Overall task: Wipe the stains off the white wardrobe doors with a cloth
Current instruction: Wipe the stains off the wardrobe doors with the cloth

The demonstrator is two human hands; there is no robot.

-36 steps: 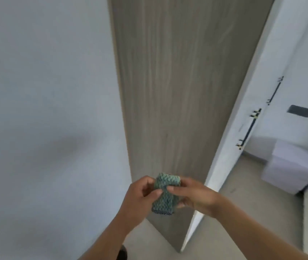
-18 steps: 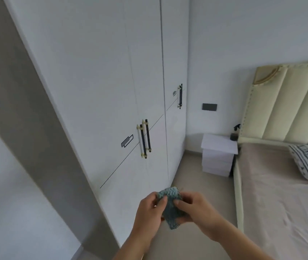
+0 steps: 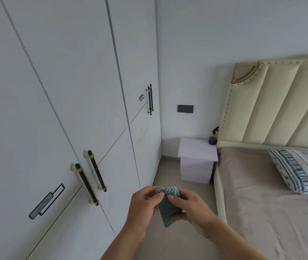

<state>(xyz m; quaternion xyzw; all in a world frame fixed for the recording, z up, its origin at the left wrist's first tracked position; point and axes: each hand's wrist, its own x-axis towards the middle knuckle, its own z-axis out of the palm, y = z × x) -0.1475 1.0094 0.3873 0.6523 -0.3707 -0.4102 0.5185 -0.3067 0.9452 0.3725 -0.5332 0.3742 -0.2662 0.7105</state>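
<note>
Both hands are held together in front of the body, joined by the cloth [image 3: 167, 205], a folded teal knitted piece. The left hand [image 3: 143, 209] is pinched on the cloth's left edge with thumb and fingertips. The right hand [image 3: 193, 209] is curled round its right side and underside, with the thumb laid across its face. The cloth is carried clear of every surface.

The white wardrobe doors [image 3: 70, 94] stand to the left of the left hand and run on beyond both hands; all are shut. No contact with them is recorded. A pair of dark bar handles [image 3: 91, 182] is mounted just left of the left hand. Faint greyish smears appear on the farthest door's lower panel [image 3: 143, 134], beyond the hands, though this cannot be confirmed at this range.

The step in hand is judged to be preparation of the cloth; wiping has not begun. For the next move, the cloth would need to be passed to one hand, carried leftward or forward, and pressed flat against a marked panel, with the handles avoided.

Beyond the right hand a white nightstand [image 3: 196, 156] bearing a dark bottle [image 3: 213, 137] is noted, and a bed [image 3: 271, 203] to the right.
</note>
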